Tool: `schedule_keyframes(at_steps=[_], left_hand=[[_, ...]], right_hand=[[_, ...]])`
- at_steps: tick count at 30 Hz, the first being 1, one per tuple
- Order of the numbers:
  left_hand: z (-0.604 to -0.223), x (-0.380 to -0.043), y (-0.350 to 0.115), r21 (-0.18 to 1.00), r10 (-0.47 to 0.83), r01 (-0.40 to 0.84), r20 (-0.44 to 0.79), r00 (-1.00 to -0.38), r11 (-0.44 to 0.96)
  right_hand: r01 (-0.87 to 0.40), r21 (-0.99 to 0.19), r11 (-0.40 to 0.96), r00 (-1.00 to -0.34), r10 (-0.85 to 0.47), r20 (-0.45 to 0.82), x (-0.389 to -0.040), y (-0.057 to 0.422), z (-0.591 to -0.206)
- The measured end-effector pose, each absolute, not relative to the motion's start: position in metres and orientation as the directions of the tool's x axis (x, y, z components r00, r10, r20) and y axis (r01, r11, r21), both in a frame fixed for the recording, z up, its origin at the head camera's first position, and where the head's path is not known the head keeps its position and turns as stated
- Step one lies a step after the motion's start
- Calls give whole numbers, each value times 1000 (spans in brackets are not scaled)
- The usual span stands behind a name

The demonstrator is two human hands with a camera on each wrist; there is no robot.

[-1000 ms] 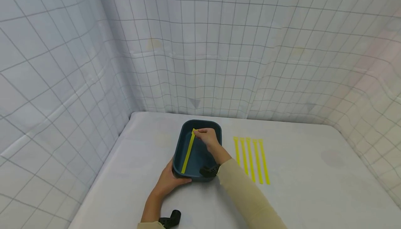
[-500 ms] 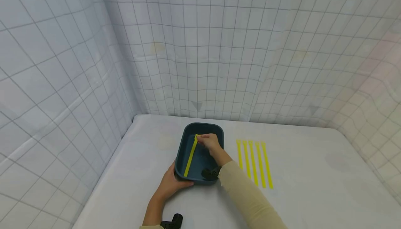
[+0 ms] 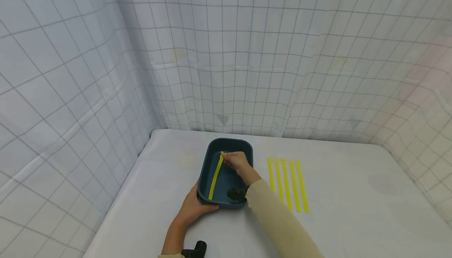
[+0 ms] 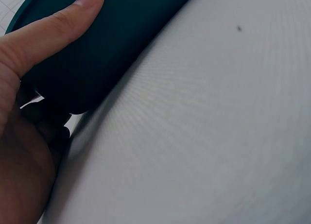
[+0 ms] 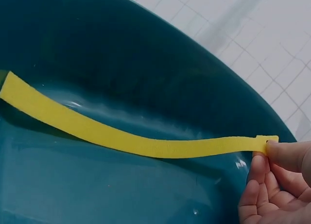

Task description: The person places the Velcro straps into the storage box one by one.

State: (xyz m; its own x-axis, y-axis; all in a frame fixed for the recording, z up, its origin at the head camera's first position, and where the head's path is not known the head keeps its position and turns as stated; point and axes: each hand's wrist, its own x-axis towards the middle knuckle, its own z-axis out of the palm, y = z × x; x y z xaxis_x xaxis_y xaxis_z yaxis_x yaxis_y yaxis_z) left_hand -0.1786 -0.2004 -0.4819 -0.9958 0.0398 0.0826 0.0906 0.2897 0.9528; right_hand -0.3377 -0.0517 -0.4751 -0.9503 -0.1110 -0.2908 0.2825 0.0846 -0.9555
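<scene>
A dark teal rectangular plastic tub (image 3: pixel 226 205) stands on the white table. My left hand (image 3: pixel 192 208) grips its near left corner, thumb along the front wall (image 4: pixel 116 44) and the other fingers round the side. Inside the tub, my right hand (image 3: pixel 237 161) pinches the wider head end of a yellow hook-and-loop cable tie (image 3: pixel 216 177) between thumb and fingers. In the right wrist view the cable tie (image 5: pixel 160 148) sags in a shallow curve along the tub floor, its far end close to the opposite wall. The right thumb (image 5: pixel 286 153) covers part of the head.
Several more yellow cable ties (image 3: pixel 294 179) lie side by side on the table to the right of the tub, partly behind the right sleeve (image 3: pixel 279 215). White grid-patterned curtains (image 3: pixel 226 54) hang at the back and on both sides. Each wrist carries a black camera mount (image 3: pixel 195 250).
The head view has tilted slightly. The pinched cable tie, straight before, now bows a little as the right hand holds its head end. The left hand keeps its grip on the tub.
</scene>
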Motion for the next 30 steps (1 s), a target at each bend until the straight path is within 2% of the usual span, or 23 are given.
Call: schedule_keyframes(at_steps=[9, 17, 21, 26, 30], left_hand=[[-484, -178, -202, 952, 38, 100, 93, -995, 289], [-512, -188, -205, 944, 21, 99, 97, -995, 316], [-517, -191, -206, 941, 18, 102, 101, -995, 323], [-516, -191, -207, 937, 12, 108, 110, -994, 332], [-516, -191, -207, 935, 16, 105, 106, -994, 338]], right_hand=[[323, -946, 41, -940, -104, -325, -342, -54, -468], [324, -945, 52, -942, -76, -327, -357, -58, -493], [343, -937, 65, -937, -53, -346, -348, -59, -481], [326, -944, 48, -940, -85, -329, -341, -58, -473], [302, -949, 93, -942, -123, -311, -338, -57, -470]])
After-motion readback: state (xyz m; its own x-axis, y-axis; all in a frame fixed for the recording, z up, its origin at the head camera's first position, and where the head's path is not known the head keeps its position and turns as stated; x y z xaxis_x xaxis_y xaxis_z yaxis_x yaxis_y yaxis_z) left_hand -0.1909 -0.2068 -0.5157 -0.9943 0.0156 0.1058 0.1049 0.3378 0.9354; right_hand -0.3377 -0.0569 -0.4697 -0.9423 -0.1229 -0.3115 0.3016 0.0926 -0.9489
